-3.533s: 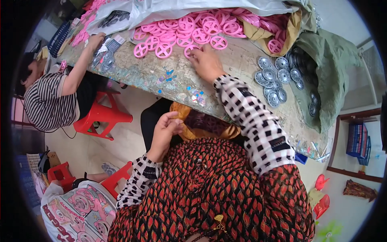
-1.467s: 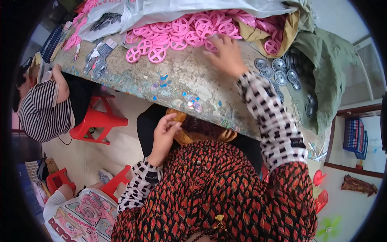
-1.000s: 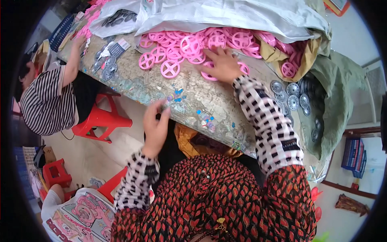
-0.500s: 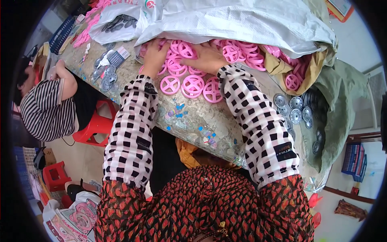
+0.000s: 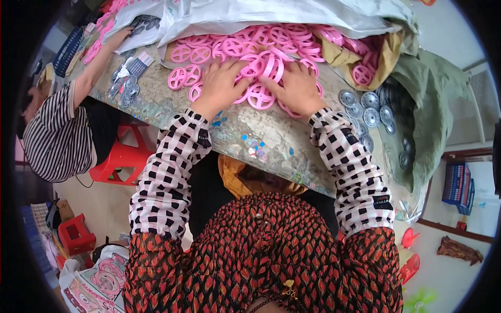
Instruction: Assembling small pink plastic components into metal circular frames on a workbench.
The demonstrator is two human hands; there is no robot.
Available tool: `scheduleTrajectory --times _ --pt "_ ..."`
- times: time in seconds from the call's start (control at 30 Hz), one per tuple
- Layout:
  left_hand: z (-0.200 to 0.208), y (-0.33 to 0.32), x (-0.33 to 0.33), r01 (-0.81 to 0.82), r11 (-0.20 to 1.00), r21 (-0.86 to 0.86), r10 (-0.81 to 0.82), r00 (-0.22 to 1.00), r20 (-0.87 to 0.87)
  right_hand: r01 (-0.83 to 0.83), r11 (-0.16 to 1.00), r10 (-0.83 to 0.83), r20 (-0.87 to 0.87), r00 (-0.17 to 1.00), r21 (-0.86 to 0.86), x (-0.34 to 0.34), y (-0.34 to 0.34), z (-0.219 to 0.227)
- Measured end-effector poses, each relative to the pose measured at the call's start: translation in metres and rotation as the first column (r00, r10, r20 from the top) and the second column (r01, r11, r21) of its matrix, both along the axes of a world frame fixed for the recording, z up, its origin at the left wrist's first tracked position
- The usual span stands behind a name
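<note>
Pink plastic four-spoked wheels (image 5: 233, 47) lie in a heap on the worn tabletop, spilling from under a white woven sack (image 5: 219, 18). My left hand (image 5: 222, 85) rests over some of them, its fingers spread and stretched out. Opposite it, my right hand (image 5: 296, 88) curls its fingers and thumb around several tilted wheels. Between both hands a loose clump of wheels stands partly on edge. One wheel (image 5: 260, 96) sits just below the thumbs. Left of my left hand, a separate wheel (image 5: 177, 78) lies flat. Some of my fingertips are hidden among the pink rims.
Grey round discs (image 5: 371, 117) lie at the right beside a green sack (image 5: 430, 99). More grey discs (image 5: 129, 94) are at the left. A brown paper bag (image 5: 387, 62) holds pink wheels. A co-worker's hand (image 5: 124, 32) reaches to the white sack. A red stool (image 5: 119, 161) stands at left.
Both my hands have come back nearer the table's front edge, drawing pink wheels together into a clump. The co-worker's arm has stretched out to the grey parts in the white sack.
</note>
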State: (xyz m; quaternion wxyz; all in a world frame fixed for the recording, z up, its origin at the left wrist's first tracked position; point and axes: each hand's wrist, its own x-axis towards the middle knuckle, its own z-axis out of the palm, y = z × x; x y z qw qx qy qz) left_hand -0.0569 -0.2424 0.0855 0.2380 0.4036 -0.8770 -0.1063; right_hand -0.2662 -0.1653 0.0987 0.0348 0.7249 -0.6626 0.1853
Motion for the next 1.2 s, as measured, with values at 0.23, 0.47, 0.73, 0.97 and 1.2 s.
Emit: scheduleTrajectory --times 0.23,0.47,0.73,0.97,1.2 --pt "-0.001 0.034 0.008 0.083 0.983 -0.162 -0.095 0.993 -0.074 0.053 0.997 -0.068 0.256 0.964 0.064 -0.011 0.044 -0.012" --pt "0.015 0.129 -0.006 0.101 0.993 0.068 -0.044 0.818 -0.574 0.095 0.995 0.013 0.999 0.034 -0.016 -0.019 0.123 0.005" --pt "-0.002 0.201 -0.017 0.651 -0.047 0.758 0.560 0.645 -0.519 -0.171 0.985 0.163 0.473 0.866 -0.027 0.019 0.213 -0.005" --pt "-0.020 0.206 0.002 0.595 0.026 0.803 0.619 0.621 -0.480 0.058 0.996 -0.084 0.469 0.879 0.070 -0.063 0.197 0.005" --pt "-0.023 0.207 0.003 0.764 -0.007 0.645 0.743 0.436 -0.508 0.255 0.967 -0.253 -0.154 0.955 -0.004 -0.087 0.159 -0.006"
